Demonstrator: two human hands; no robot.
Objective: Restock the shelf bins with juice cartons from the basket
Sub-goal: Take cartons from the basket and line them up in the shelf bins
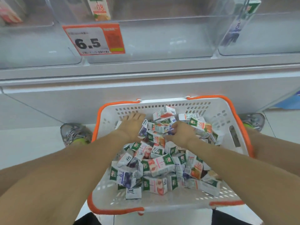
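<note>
Restocking looks barely begun, judging by how things lie. Three clear shelf bins [162, 39] show along the shelf: the middle one holds a single orange carton [101, 9] standing at its back, the right one a single blue carton [235, 28] leaning against its wall, and the left one something red and white at its far corner, too blurred to name. Most of each bin is bare, so nearly all the filling is left to do.

One white basket [215, 111] with orange handles sits on the floor between two grey shoes [74, 133], just below the shelf. It holds a loose heap of juice cartons [160, 164], lying every way: well over twenty, too jumbled to count exactly, in at least three colours, orange, pink and blue.

Both hands are down in the basket at its far end. The left hand [133, 125] lies with fingers straight and together, flat against the inner wall beside the heap, holding nothing that I can see. The right hand [181, 132] has its fingers curled over cartons at the top of the pile, seemingly pinching one, though which carton I cannot tell.

One orange price tag [94, 39] reading 6.5 hangs on the middle bin's front.
</note>
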